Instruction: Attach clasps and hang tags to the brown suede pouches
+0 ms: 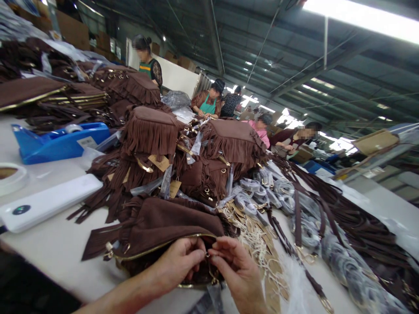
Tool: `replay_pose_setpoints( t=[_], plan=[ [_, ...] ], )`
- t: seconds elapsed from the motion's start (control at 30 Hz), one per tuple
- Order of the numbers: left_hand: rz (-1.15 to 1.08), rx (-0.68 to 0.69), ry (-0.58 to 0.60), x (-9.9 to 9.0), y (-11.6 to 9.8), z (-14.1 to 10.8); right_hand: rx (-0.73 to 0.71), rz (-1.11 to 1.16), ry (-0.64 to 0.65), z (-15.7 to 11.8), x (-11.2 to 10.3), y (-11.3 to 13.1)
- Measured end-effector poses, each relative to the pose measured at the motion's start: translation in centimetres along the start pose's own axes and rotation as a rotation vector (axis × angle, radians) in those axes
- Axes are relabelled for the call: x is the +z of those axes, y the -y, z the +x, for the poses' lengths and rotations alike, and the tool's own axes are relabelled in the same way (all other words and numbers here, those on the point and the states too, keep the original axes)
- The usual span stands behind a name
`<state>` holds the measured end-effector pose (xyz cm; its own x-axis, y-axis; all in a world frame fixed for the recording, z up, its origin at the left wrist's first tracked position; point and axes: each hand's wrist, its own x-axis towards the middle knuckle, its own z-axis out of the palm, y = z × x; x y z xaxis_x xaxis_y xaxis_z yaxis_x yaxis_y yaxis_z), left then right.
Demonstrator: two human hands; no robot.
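A brown fringed bag lies on the white table, its gold zipper unzipped toward me. At the right end of the bag's opening, my left hand pinches with thumb and forefinger near a small metal piece. My right hand meets it there, its thumb and fingertips closed around the same small spot. What exactly the fingertips hold is too small to tell. Below them a gold clasp hangs by the bag's edge, with clear plastic under it.
Fringed bags are piled behind. At left are a blue tape dispenser, a tape roll and a white device. Tags with white strings, wrapped straps and brown straps lie right. Several people work beyond.
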<state>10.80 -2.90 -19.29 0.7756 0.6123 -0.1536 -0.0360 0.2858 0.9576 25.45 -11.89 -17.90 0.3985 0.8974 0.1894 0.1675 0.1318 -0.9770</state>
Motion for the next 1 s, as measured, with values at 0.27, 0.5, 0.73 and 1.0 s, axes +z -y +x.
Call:
replay_pose_setpoints(
  t=[0.27, 0.5, 0.73, 1.0],
  plan=[
    [-0.059, -0.051, 0.211, 0.4, -1.5, -1.1, -0.141, -0.181, -0.013, 0.0, -0.5, 0.2],
    [-0.164, 0.013, 0.225, 1.4, -1.3, -0.8, 0.008, -0.104, 0.015, 0.8, -0.4, 1.6],
    [-0.147, -0.011, 0.192, 1.0, -1.0, -1.5, 0.120, -0.043, -0.077, -1.1, -1.4, 2.4],
    [-0.093, 0.060, 0.279, 0.9, -1.3, -2.1, 0.140, -0.209, -0.077, -2.9, -1.3, 1.7]
  ],
)
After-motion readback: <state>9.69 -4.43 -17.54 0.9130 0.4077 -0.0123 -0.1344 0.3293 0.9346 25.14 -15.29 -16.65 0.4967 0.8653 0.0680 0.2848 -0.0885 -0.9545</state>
